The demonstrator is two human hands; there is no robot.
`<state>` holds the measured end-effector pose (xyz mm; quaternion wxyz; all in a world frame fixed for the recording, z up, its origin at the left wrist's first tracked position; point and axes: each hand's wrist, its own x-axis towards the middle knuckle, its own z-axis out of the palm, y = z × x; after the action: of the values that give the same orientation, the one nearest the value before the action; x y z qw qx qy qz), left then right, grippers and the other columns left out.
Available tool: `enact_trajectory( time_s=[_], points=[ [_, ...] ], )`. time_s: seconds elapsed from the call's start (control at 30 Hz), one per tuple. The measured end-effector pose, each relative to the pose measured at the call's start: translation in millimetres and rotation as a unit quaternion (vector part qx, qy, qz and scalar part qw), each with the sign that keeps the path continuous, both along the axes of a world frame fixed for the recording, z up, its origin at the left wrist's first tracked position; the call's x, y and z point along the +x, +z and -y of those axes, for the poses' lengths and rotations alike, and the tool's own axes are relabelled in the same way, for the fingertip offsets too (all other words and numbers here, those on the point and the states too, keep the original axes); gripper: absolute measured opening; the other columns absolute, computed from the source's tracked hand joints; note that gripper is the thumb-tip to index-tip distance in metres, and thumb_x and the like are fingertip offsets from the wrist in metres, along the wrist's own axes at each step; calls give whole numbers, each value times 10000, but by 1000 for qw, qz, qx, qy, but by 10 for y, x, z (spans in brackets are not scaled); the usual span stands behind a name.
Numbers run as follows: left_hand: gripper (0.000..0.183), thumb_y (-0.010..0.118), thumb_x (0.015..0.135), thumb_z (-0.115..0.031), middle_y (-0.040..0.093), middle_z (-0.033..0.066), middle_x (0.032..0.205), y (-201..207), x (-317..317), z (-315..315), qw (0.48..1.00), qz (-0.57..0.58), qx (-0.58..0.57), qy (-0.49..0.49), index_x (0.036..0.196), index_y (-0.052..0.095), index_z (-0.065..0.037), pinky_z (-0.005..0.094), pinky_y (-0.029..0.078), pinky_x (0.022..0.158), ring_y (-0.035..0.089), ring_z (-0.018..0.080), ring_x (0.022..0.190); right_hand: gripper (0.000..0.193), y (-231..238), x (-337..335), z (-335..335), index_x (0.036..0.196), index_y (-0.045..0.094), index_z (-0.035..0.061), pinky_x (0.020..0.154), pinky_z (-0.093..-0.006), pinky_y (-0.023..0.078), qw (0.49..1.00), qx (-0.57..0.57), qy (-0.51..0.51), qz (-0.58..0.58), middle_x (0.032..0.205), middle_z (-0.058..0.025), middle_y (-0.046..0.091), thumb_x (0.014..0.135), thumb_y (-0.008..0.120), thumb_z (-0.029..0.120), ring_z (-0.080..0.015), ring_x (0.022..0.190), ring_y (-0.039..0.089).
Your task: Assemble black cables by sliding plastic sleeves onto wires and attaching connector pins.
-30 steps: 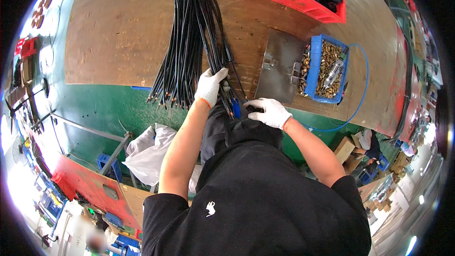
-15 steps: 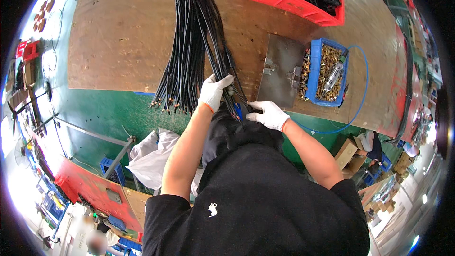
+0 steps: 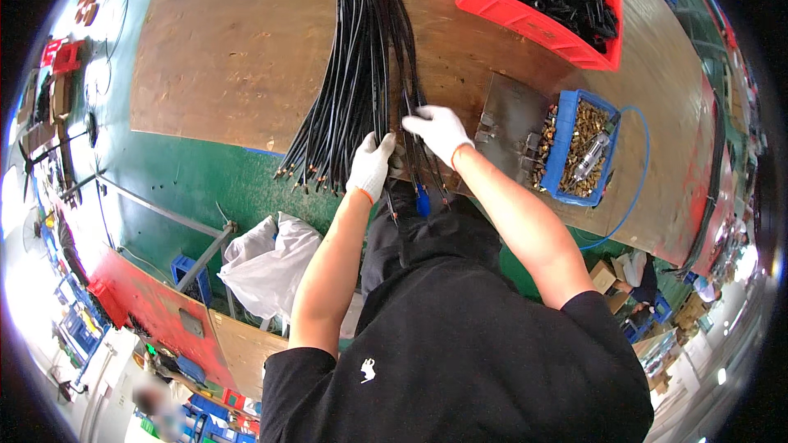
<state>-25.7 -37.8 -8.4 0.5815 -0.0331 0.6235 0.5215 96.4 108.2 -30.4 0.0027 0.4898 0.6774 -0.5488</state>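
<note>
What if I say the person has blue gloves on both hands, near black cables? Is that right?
Not quite: the left hand and right hand wear white gloves, not blue, as the head view shows. Both are near black cables.

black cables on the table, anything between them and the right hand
Nothing visible stands between the right hand and the black cables: it is right at their right-hand strands. The red bin and blue bin stand off to the right.

Bright light makes the left side too white; the brown table (image 3: 230,57) looks sharp, straight edges bend.
</note>
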Motion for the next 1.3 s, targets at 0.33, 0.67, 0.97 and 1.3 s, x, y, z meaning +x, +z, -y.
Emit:
enact_trajectory(
  time_s=[0.33, 0.67, 0.97, 1.3],
  points=[
    [310, 775, 920, -68, 722, 81, 1020, -156, -230, 109, 984, 162, -1, 77, 1194, 645, -2, 356, 651, 734, 719, 195, 863, 355, 433, 194, -101, 1350, 561, 71, 839, -492, 644, 862, -428, -214, -167, 1073, -57, 664, 1009, 632, 137, -186, 894, 662],
    [117, 730, 981, -142, 700, 3, 872, 85, -79, -63, 990, 143, 10, -2, 1070, 692, -77, 318, 598, 653, 658, 128, 680, 433, 745, 1079, 504, 1347, 659, 24, 995, -386, 526, 990, -100, 95, 5, 1232, -186, 717, 966, 667, 231, -277, 1111, 691],
    [126, 701, 1017, -192, 668, 26, 903, 95, 200, -217, 995, 89, 30, 19, 1061, 647, -87, 312, 571, 634, 604, 134, 730, 499, 951, 1533, 536, 1357, 690, 122, 1060, -455, 493, 968, -38, 231, 88, 1299, -206, 685, 928, 689, 378, -404, 1218, 636],
    [105, 704, 1013, -163, 660, 24, 900, 85, 270, -258, 998, 46, 17, 25, 1056, 647, -87, 312, 572, 629, 610, 137, 719, 552, 935, 1730, 615, 1370, 682, 108, 1050, -470, 496, 973, -23, 215, 82, 1289, -209, 686, 923, 692, 432, -414, 1207, 638]
  ],
)
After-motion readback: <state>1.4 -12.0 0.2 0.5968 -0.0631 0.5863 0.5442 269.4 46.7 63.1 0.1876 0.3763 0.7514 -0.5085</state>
